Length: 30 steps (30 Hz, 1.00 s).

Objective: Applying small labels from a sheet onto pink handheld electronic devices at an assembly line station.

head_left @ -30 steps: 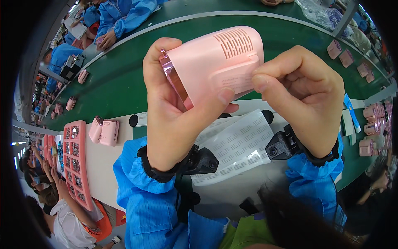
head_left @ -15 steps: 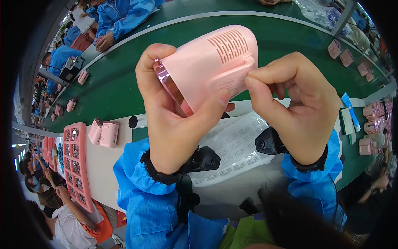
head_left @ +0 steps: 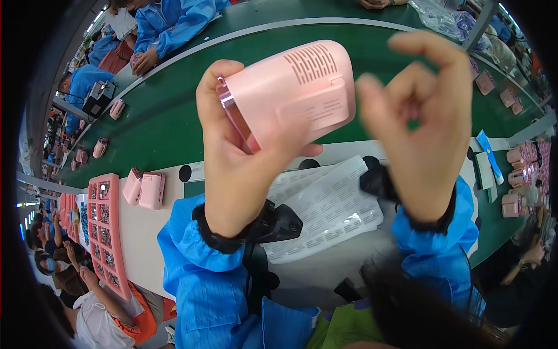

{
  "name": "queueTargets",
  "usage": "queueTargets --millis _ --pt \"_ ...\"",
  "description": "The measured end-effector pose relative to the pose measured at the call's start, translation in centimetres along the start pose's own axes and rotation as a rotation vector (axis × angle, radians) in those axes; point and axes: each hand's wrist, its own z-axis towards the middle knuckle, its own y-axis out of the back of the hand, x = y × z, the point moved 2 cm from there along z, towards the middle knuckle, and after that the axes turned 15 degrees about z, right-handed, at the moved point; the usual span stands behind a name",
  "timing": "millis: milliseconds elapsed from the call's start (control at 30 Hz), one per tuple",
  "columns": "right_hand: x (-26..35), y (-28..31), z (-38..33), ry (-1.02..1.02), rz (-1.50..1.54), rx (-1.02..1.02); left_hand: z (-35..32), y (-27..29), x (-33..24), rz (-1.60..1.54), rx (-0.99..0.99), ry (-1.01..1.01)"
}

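Note:
My left hand (head_left: pixel 228 160) is closed around a pink plastic device housing (head_left: pixel 279 96), holding it tilted above the work surface. The housing has a row of vent slots, a raised panel with small print, and a shiny metallic pink rim at its left end. Apart from the housing, to its right, my right hand (head_left: pixel 427 125) is raised with fingers spread, smeared by motion; nothing shows in it. Below both hands, white sheets with rows of small printed labels (head_left: pixel 340 203) lie overlapping on the bench.
Two similar pink housings (head_left: pixel 152 191) stand at left beside a pink compartment tray (head_left: pixel 115 200) of small shiny parts. A green surface (head_left: pixel 168 139) runs across behind. At right lie a blue tube (head_left: pixel 489 154) and more pink units (head_left: pixel 512 205). A co-worker in blue (head_left: pixel 174 26) sits across.
My right hand has come away from the housing's panel, its pinched fingers spreading as it lifts. The housing has shifted slightly left in my left hand.

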Motion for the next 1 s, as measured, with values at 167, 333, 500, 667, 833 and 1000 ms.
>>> queueTargets --millis 167,333,500,667,833,1000 --pt "-2.1 0.7 2.5 0.138 0.254 -0.034 0.2 -0.6 0.2 0.107 0.037 -0.024" --pt "-4.3 -1.6 2.3 -0.312 0.678 0.475 0.3 -0.4 0.6 0.012 0.05 -0.041" --pt "-6.2 -2.2 2.3 -0.37 0.729 0.545 1.4 0.0 1.9 -0.058 0.124 0.112" --pt "-13.9 0.6 5.7 -0.621 0.378 0.647 2.7 2.5 3.5 0.489 0.151 -0.003" --pt "-33.5 3.6 7.6 -0.682 -0.052 0.16 2.7 2.4 2.9 0.811 0.518 0.038" --pt "-34.0 6.0 9.6 -0.261 -0.821 -0.146 2.6 4.1 2.2 0.834 0.454 -0.022"
